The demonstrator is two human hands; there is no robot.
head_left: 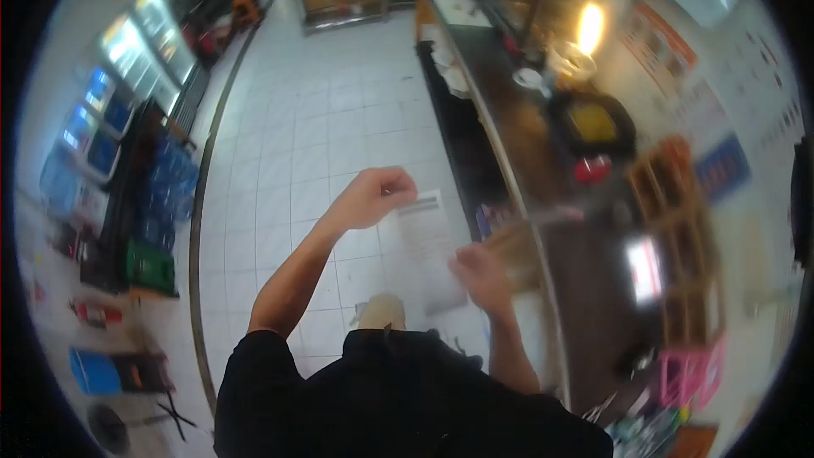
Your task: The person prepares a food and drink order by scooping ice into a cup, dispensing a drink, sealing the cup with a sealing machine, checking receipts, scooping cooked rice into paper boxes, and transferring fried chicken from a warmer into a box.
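Observation:
My left hand is in front of my body with its fingers curled closed. At its fingertips is the upper edge of a pale, thin sheet with a dark strip along the top; the sheet hangs down blurred and looks partly see-through. My right hand is lower and to the right, close to the sheet's right edge. Motion smears its fingers, so I cannot make out whether it grips anything. Just beyond the right hand is the edge of the dark counter.
A brown wooden rack and a pink basket stand along the counter's right side. Farther up are a black tray with something yellow and a bright lamp. To the left are blue water bottles and lit refrigerators.

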